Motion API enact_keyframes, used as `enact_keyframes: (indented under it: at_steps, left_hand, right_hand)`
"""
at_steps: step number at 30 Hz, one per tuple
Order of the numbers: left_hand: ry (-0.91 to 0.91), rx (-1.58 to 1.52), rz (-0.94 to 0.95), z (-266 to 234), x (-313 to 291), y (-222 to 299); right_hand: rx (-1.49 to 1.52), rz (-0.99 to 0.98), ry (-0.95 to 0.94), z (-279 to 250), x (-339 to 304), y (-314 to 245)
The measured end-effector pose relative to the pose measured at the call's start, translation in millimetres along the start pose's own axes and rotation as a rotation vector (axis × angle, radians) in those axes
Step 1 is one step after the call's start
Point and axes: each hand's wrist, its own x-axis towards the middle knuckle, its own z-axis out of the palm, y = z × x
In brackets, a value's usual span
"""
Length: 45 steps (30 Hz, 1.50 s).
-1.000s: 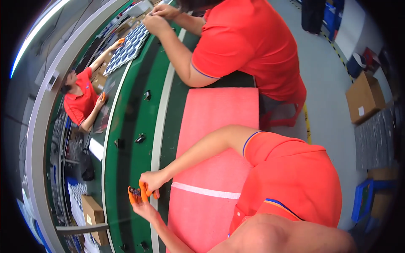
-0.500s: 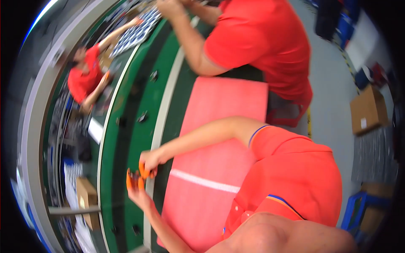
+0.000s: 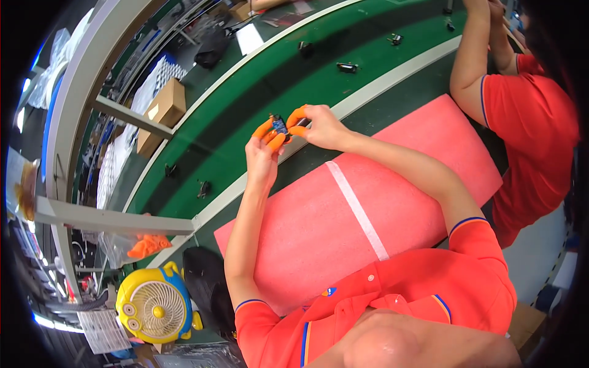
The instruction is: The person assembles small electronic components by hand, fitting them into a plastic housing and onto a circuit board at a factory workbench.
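Over the near edge of the green conveyor belt (image 3: 236,101), my left hand (image 3: 262,153) pinches a small electronic assembly (image 3: 280,126) with a blue circuit board and black parts. Orange finger covers sit on the fingertips of both hands. Just right of it, my right hand (image 3: 325,127) is closed with thumb and finger around a small dark piece (image 3: 303,122), whose kind I cannot make out. Its fingertips come close to the assembly; whether they touch is unclear. Below my forearms lies a pink foam sheet (image 3: 300,227) with a white strip (image 3: 358,208) across it.
Small black assemblies (image 3: 347,67) lie spread along the belt. A co-worker in a red shirt (image 3: 534,129) stands at the right. To the left are a metal frame post (image 3: 80,110), a cardboard box (image 3: 164,110), a bag with orange pieces (image 3: 147,245), a yellow fan (image 3: 156,306) and a black bag (image 3: 208,276).
My view has swung to the left, so the co-worker beside me shifts toward the right edge and the fan comes in. Both hands stay close together, still holding small parts.
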Motion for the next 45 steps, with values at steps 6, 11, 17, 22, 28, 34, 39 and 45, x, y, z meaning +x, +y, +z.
enact_keyframes:
  at_steps: [6, 11, 17, 22, 28, 34, 39, 45]
  left_hand:
    - [-0.051, -0.219, -0.197, -11.6, 1.1, 2.9]
    - [0.053, -0.464, -0.244, -21.0, 6.7, -1.1]
    - [-0.013, -0.363, -0.176, -22.8, 5.6, 6.6]
    - [-0.097, -0.261, -0.054, -23.4, 1.8, 8.2]
    - [-0.094, -0.295, -0.106, -22.3, 1.8, 9.6]
    - [-0.092, -0.206, -0.058, -16.2, -3.2, 8.1]
    - [-0.088, -0.289, -0.097, -19.2, -2.3, 13.5]
    - [-0.175, -0.271, -0.127, -27.4, -0.1, 21.7]
  right_hand:
    - [-0.180, -0.284, 0.037, -1.9, -4.2, -7.8]
    - [-0.654, -0.812, -0.059, -6.1, -5.1, -0.6]
    - [-0.299, -0.397, -0.044, 4.3, 0.5, -3.4]
    - [0.196, 0.180, -0.117, 2.7, 5.9, -18.4]
    - [0.186, 0.210, -0.084, 3.5, 4.3, -25.8]
    - [0.024, 0.315, -0.075, 4.8, 5.8, -39.0]
    - [0.055, -0.058, -0.030, 7.1, 4.8, -23.1]
    - [-0.190, -0.412, -0.091, 3.1, 4.6, -17.4]
